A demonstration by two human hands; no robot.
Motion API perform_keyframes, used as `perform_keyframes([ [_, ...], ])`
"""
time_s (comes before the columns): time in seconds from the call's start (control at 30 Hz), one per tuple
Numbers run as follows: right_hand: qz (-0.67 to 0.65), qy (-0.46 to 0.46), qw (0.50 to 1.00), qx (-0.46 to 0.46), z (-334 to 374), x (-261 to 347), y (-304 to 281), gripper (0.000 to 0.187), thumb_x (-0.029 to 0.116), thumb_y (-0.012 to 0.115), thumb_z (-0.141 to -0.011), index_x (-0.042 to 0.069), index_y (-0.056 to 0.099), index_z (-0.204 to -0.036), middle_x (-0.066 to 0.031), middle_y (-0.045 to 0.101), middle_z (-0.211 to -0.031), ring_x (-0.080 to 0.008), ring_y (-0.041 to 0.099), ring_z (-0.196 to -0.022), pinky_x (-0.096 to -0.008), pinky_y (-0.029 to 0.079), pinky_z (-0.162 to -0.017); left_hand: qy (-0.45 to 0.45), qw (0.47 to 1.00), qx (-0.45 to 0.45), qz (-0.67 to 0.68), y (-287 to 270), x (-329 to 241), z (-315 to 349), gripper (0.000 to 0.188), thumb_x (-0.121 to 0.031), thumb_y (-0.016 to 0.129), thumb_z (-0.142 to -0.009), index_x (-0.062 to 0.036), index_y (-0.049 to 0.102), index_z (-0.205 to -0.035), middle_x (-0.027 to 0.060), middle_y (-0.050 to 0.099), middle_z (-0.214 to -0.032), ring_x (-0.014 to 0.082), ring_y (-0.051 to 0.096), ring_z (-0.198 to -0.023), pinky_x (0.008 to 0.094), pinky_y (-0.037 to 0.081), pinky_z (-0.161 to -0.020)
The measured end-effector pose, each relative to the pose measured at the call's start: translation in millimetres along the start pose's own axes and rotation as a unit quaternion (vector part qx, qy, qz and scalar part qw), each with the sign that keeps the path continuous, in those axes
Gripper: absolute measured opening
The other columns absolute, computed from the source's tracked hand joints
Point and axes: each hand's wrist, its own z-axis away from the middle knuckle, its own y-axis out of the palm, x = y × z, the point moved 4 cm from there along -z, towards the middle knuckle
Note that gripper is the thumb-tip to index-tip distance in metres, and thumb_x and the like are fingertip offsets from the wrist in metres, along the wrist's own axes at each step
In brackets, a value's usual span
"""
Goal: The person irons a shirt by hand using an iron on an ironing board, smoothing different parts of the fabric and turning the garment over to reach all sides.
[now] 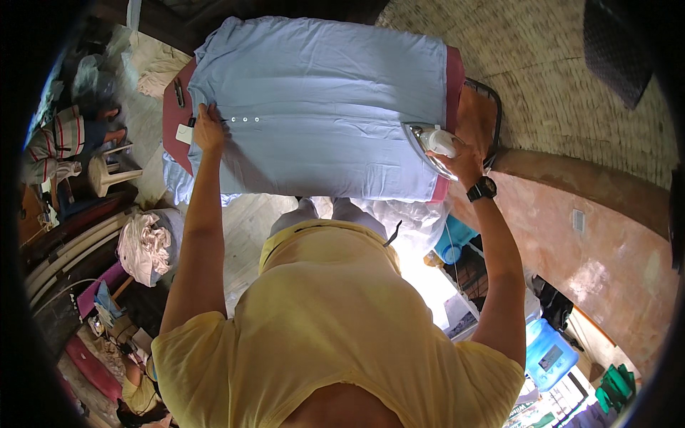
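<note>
A light blue buttoned shirt (321, 85) lies spread over a dark red ironing board (454, 78), its neck end to the left and its hem to the right. My left hand (208, 132) is at the neck opening, beside the white buttons, its fingers closed on the fabric edge. A white tag (185, 134) shows next to that hand. At the hem end, my right hand (465, 162) grips the handle of a clothes iron (437, 143), which rests on the shirt near the board's right edge. Small creases run across the shirt's far half.
A small dark object (178, 93) lies on the board's left end. Beyond the right end are a black metal frame (497, 114) and a ledge (585, 171). A bundle of pale cloth (145, 246) and a stool (107, 173) stand at left, near another person's feet (114, 135).
</note>
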Motion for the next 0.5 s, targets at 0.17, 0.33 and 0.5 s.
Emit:
perform_keyframes([
  [0.17,-0.012,0.025,1.000,0.000,-8.3,29.6,-15.6,0.060,0.055,0.083,-0.071,0.004,0.073,-0.101,-0.0169,0.074,-0.092,-0.0311,0.073,-0.083,-0.0393,0.058,-0.075,0.003,0.999,-0.013,-0.034,10.3,11.1,2.2,0.035,-0.046,0.044,-0.102,-0.0118,0.049,-0.102,0.0185,0.070,-0.081,0.0425,0.067,-0.072,0.0552,0.048,-0.056],
  [0.33,0.007,0.009,0.998,0.062,-17.9,37.7,-12.9,0.060,0.054,0.083,-0.070,0.004,0.072,-0.100,-0.0161,0.074,-0.095,-0.0304,0.072,-0.086,-0.0398,0.057,-0.077,0.006,0.999,-0.032,-0.036,16.9,10.7,3.7,0.035,-0.048,0.043,-0.102,-0.0128,0.048,-0.103,0.0170,0.070,-0.078,0.0419,0.067,-0.068,0.0548,0.047,-0.054],
  [0.5,0.040,-0.038,0.994,0.097,-25.7,41.0,-8.0,0.058,0.054,0.084,-0.069,0.003,0.073,-0.094,-0.0150,0.074,-0.092,-0.0306,0.072,-0.083,-0.0399,0.057,-0.076,0.010,0.999,-0.037,-0.029,14.7,10.5,4.2,0.035,-0.048,0.043,-0.103,-0.0127,0.048,-0.102,0.0172,0.069,-0.078,0.0419,0.067,-0.067,0.0542,0.047,-0.053],
])
